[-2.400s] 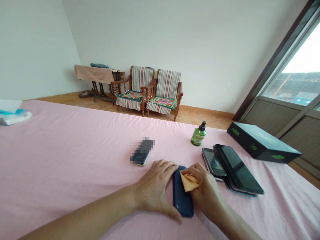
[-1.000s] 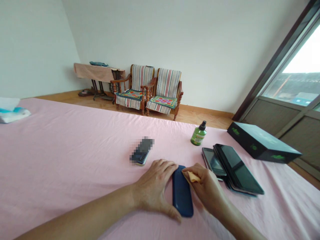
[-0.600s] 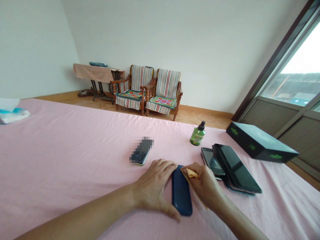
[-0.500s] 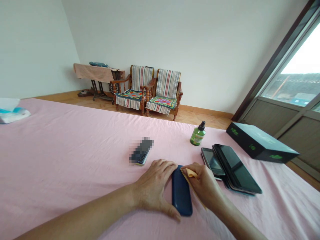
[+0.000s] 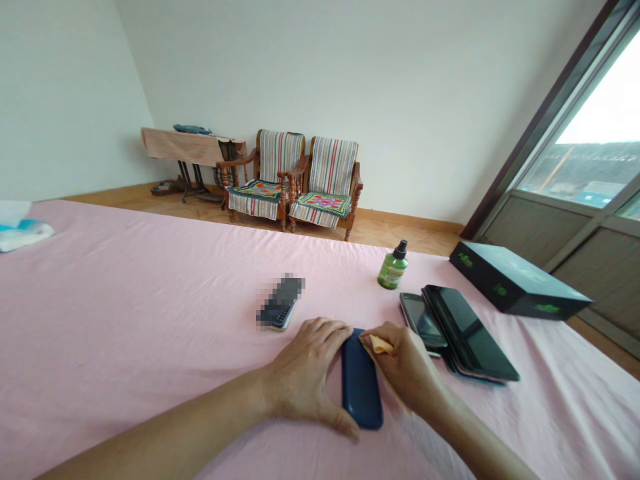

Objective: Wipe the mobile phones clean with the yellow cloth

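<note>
A dark blue phone or phone case (image 5: 362,387) lies flat on the pink cloth (image 5: 150,280). My left hand (image 5: 313,377) rests along its left side, fingertips at the top edge and thumb at the lower left, gripping it. Bunched in the fingers of my right hand (image 5: 403,360) is a yellow cloth (image 5: 381,345), pressed against the upper right part of the blue object. Beyond my left hand lies a small keypad phone (image 5: 283,303), partly pixelated.
Right of my hands lie a smaller phone (image 5: 424,320) and stacked tablets (image 5: 470,333). Behind them stand a green spray bottle (image 5: 393,268) and a black box (image 5: 517,280). A tissue pack (image 5: 25,233) lies far left. Two chairs (image 5: 327,173) stand beyond the cloth's edge.
The view has shifted slightly. Both hands keep nearly the same places on the blue object, with the yellow cloth still at its upper right.
</note>
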Action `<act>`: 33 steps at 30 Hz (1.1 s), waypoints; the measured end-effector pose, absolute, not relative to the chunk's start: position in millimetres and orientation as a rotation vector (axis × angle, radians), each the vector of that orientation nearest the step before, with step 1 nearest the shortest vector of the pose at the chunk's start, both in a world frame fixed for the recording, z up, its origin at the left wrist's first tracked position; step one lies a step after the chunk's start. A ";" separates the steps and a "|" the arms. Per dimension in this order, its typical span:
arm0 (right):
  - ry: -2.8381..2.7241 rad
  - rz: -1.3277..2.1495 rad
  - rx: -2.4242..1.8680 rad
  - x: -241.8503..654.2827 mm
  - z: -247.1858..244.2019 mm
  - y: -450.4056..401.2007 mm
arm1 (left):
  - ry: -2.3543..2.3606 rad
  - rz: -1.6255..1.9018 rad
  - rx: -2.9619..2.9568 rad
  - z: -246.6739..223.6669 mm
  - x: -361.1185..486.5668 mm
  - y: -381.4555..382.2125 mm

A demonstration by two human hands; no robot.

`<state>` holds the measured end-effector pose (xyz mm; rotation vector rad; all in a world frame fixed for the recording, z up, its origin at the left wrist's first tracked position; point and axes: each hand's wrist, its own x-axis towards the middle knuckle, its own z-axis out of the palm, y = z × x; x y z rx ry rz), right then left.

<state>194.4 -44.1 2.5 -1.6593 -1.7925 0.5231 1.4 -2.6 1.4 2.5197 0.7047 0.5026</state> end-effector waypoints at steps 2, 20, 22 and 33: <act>-1.781 0.520 -1.669 194.1 1.5 -44.0 | 0.700 0.499 2.522 1.4 1.2 -2.2; -1.897 0.573 -1.525 209.1 6.2 -53.6 | 0.714 0.479 2.533 -0.4 0.1 -2.3; -1.931 0.565 -1.497 209.2 5.0 -52.8 | 0.712 0.477 2.530 -0.4 0.3 -2.2; -2.055 0.518 -1.402 210.1 5.2 -50.4 | 0.708 0.486 2.526 -0.4 0.9 -1.7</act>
